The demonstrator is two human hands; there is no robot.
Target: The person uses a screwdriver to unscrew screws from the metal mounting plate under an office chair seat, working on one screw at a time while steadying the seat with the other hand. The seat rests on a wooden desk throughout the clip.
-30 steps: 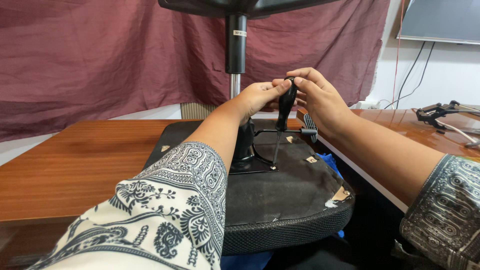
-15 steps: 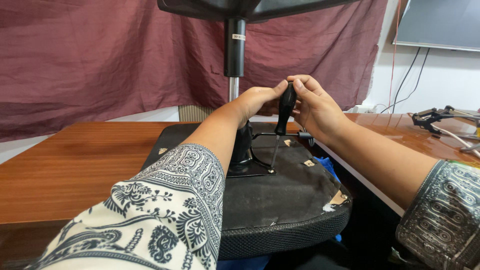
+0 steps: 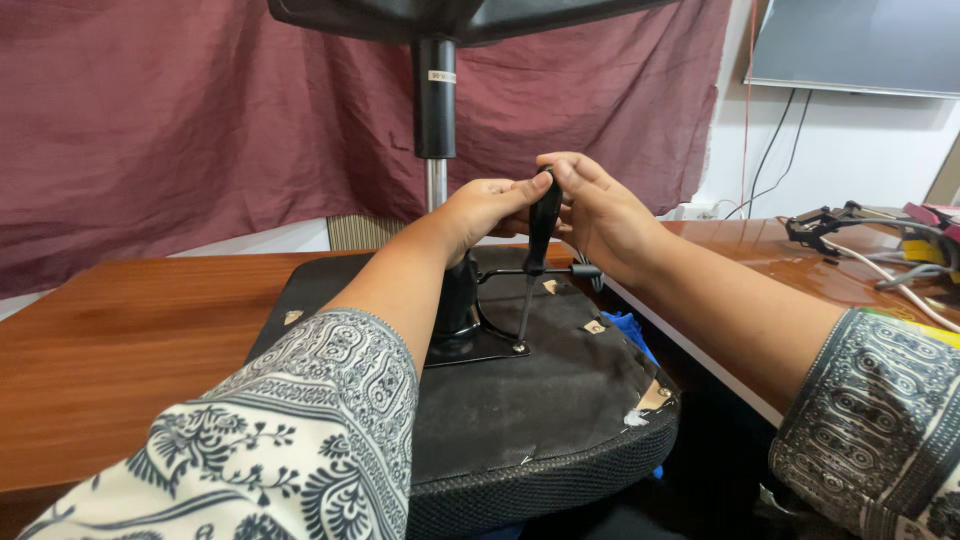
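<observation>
An office chair seat (image 3: 545, 420) lies upside down on a wooden table (image 3: 130, 350), its black underside facing up. A metal mounting plate (image 3: 485, 345) and gas cylinder (image 3: 435, 110) rise from its middle. A screwdriver (image 3: 538, 250) with a black handle stands nearly upright, its tip on a screw at the plate's corner. My left hand (image 3: 485, 205) and my right hand (image 3: 590, 205) both close around the handle's top, fingertips touching. An adjusting lever (image 3: 545, 271) sticks out to the right behind the shaft.
A dark red curtain (image 3: 200, 120) hangs behind the table. The chair's base (image 3: 450, 15) spreads overhead. To the right, a second table (image 3: 790, 265) holds cables and a black clamp tool (image 3: 830, 225). A screen (image 3: 860, 45) hangs on the white wall.
Both hands have stayed on the screwdriver handle, and the shaft has tipped slightly more upright. The view has shifted a little; the chair seat has not moved.
</observation>
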